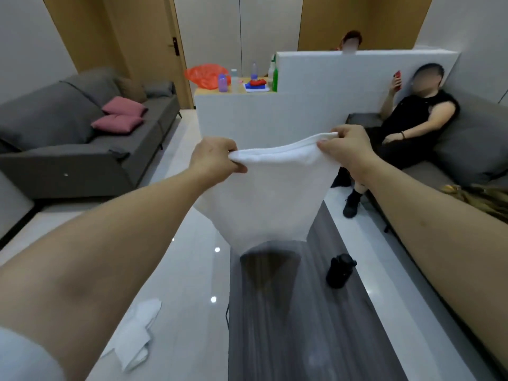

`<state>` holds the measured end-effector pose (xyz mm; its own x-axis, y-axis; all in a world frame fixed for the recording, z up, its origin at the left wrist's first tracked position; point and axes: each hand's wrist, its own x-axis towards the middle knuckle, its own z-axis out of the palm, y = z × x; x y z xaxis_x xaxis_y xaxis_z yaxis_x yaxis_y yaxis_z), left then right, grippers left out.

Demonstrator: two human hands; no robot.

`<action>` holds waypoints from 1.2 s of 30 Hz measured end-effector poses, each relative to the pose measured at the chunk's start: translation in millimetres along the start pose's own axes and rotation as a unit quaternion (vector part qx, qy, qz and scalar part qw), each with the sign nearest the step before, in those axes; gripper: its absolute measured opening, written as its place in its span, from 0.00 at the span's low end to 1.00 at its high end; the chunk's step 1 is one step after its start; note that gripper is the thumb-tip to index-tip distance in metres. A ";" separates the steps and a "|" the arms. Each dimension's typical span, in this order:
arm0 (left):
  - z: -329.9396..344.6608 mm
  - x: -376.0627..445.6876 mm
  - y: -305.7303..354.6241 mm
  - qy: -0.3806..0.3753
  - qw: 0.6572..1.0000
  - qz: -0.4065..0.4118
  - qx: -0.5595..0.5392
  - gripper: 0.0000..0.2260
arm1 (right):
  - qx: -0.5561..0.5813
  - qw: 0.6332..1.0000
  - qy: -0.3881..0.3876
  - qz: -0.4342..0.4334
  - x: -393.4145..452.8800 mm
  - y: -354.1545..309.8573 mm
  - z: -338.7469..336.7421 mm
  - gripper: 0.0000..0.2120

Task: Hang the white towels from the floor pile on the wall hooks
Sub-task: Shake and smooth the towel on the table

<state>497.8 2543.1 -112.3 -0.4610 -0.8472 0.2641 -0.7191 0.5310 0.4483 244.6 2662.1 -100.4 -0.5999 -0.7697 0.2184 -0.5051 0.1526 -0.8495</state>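
A white towel [270, 193] hangs spread out in front of me, held by its top edge. My left hand [214, 158] pinches the towel's left corner. My right hand [347, 148] pinches the right corner, slightly higher. The cloth droops to a narrow bottom above a glossy dark table [297, 320]. More white towels [134, 334] lie crumpled on the pale floor at the lower left. No wall hooks are in view.
A black bottle [339, 272] stands on the table. A grey sofa [82, 138] with pink cushions is on the left. A person in black [412, 125] sits on the right-hand sofa. A white partition [316, 100] with a cluttered counter stands ahead, with another person behind it.
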 end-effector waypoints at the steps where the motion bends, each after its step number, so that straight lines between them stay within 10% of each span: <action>1: 12.7 -16.7 -2.0 -0.018 1.000 -0.007 -0.005 0.13 | -0.008 1.000 -0.011 0.012 -15.4 14.6 3.3 0.06; 18: 212.2 -336.2 -80.9 -0.407 0.913 -0.030 0.026 0.14 | -0.171 0.916 -0.166 0.323 -333.0 236.1 57.7 0.09; 36: 252.6 -281.8 -137.4 -0.348 0.925 -0.143 0.056 0.15 | -0.176 0.902 -0.168 0.357 -277.9 288.7 100.5 0.11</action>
<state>595.2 2713.1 -464.0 -0.4392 -0.7576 -0.4829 -0.8945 0.3188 0.3133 327.9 2857.7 -454.6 -0.6583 -0.5324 -0.5322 -0.2649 0.8256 -0.4982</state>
